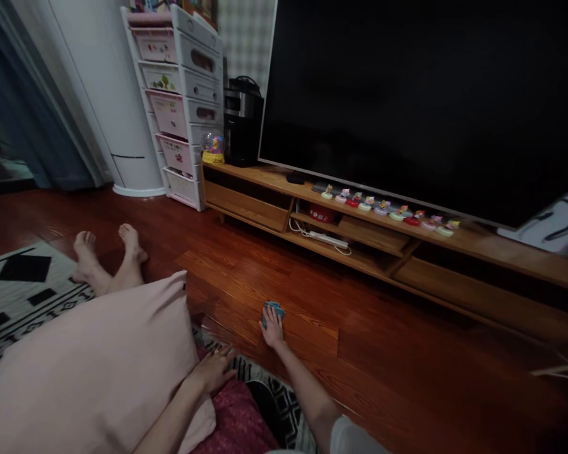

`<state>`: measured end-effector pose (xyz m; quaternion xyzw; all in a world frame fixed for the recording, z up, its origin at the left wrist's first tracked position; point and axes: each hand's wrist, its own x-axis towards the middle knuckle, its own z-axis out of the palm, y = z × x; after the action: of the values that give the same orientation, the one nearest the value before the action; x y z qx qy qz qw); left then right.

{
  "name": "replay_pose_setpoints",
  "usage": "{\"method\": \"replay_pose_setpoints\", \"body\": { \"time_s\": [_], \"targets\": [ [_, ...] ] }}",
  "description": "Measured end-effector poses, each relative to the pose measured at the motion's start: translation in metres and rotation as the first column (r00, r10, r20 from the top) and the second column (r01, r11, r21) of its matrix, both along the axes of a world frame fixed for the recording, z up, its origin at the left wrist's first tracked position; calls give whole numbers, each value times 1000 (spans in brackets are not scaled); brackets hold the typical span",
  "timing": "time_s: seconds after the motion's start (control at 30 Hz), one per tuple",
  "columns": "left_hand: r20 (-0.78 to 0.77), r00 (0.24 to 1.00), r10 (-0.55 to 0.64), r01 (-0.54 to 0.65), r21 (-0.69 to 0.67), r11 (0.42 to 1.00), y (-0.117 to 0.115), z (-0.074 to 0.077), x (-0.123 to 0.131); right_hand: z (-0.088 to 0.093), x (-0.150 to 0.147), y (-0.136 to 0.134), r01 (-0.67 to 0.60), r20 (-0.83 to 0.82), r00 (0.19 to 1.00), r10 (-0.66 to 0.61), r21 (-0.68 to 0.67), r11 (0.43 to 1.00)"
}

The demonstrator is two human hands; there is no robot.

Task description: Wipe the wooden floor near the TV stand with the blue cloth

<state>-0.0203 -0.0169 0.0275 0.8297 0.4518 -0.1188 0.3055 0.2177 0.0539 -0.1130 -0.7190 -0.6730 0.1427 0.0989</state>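
On the left, the maroon cloth [239, 419] is lightly covered by the left hand [216, 369], loosely spread, nothing gripped. Rightward, blue card-like pieces [278, 309] are covered by the spread right hand [272, 326], on the floor [315, 334] just past the rug's [288, 403] edge: contact made, nothing lifted; what is left cannot be told.

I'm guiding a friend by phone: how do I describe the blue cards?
Find the wooden TV stand, then the reddish floorboards before it. There, the right hand partly covers the blue cards. Flat and blue, they stand out from hand and wood.
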Motion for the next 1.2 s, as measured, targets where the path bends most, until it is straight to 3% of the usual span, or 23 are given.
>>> {"method": "replay_pose_setpoints", "body": {
  "time_s": [0.1,0.23,0.33,0.43,0.63,0.73,0.83,0.97,1.07,1.13,1.2],
  "targets": [
    [-14,1000,-2,2,0,1000,-1,1,0,-15,-1,-32,-98,-6,995,98,53,994],
    [26,1000,-13,12,19,1000,-1,-3,0,-38,3,-103,-233,5,972,234,107,966],
    [14,1000,-7,7,13,1000,-1,-7,0,-43,10,-134,-300,-1,953,302,114,947],
    [3,1000,-9,9,7,1000,-2,-6,0,-38,16,-122,-298,-6,954,301,119,947],
    [-26,999,-30,31,22,999,-2,4,1,-6,16,-25,-77,-7,997,78,44,996],
    [-42,999,-25,26,21,999,-2,6,1,3,10,0,-7,-15,1000,7,-5,1000],
    [-31,999,-26,27,15,1000,-1,4,2,-4,6,-15,-41,-13,999,41,2,999],
    [-9,1000,-26,26,1,1000,-1,-2,2,-29,7,-81,-204,-2,979,205,104,973],
    [4,1000,-27,27,0,1000,-1,-7,1,-39,18,-128,-306,-21,951,310,109,946],
    [29,999,-24,24,-5,1000,-1,-8,0,-38,29,-140,-366,-44,928,370,92,926],
    [38,999,-15,16,-13,1000,-1,-8,0,-33,44,-130,-387,-49,919,392,86,918]
  ]
}}
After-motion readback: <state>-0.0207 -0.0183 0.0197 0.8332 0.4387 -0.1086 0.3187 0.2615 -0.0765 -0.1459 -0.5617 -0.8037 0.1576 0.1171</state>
